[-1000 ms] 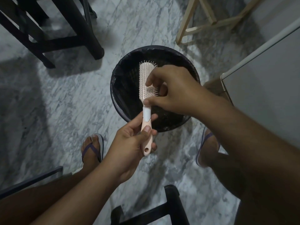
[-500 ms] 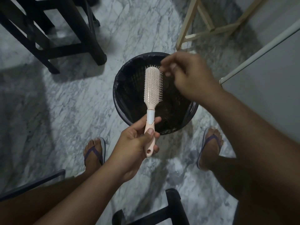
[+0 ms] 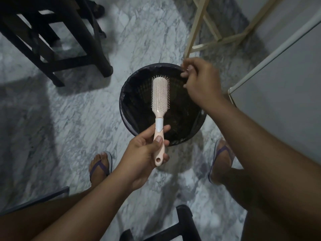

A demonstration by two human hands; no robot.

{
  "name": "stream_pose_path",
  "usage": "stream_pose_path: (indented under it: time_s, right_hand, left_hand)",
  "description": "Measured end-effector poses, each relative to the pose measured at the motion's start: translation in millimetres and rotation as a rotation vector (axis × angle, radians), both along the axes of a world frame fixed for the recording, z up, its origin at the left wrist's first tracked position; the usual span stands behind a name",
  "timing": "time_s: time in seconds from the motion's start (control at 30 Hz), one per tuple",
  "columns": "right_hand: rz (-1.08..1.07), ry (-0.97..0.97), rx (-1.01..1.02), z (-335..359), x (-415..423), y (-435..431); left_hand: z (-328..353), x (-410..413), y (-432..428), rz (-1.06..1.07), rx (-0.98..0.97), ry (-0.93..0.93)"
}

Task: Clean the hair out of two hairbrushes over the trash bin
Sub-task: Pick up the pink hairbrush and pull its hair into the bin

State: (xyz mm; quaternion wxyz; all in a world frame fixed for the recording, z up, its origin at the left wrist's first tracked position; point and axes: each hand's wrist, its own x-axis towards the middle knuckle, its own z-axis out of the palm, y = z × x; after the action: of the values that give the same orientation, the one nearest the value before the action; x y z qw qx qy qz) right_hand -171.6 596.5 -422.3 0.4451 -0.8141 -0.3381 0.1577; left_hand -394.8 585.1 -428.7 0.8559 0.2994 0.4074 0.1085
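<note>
A pale pink hairbrush (image 3: 160, 92) with a white collar is held upright over the black-lined trash bin (image 3: 125, 110), bristles facing me. My left hand (image 3: 144, 153) grips its handle, thumb on top. My right hand (image 3: 201, 82) hovers over the bin's far right rim, clear of the brush. Its fingertips are curled together and pinch a small dark tuft of hair (image 3: 184, 73). Only one brush is in view.
The bin stands on a marble floor between my sandalled feet (image 3: 100, 164) (image 3: 222, 157). A dark wooden stool (image 3: 83, 49) stands at the upper left and a light wooden frame (image 3: 208, 40) behind the bin. There is a white cabinet (image 3: 278, 84) on the right and a dark chair part (image 3: 184, 223) below.
My right hand left the lower bristles and pulled up and to the right, away from the brush, to the bin's far rim. My left hand kept hold of the handle.
</note>
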Motion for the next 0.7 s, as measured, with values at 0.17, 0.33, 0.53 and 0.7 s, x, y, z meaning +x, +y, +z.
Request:
stream_pose_path:
  time_s: [0.17,0.33,0.53,0.7]
  right_hand:
    - [0.070,0.373,-0.097,-1,-23,-7]
    - [0.185,0.361,-0.012,9,-55,-24]
    - [0.085,0.335,0.031,24,-64,-30]
    - [0.071,0.348,-0.020,14,-74,-30]
  left_hand:
    - [8,2,6,0.022,-0.085,-0.024]
    - [22,-1,0,0.020,-0.056,-0.036]
    - [30,2,-10,-0.011,0.042,0.023]
    - [19,-4,-9,-0.017,0.021,0.107]
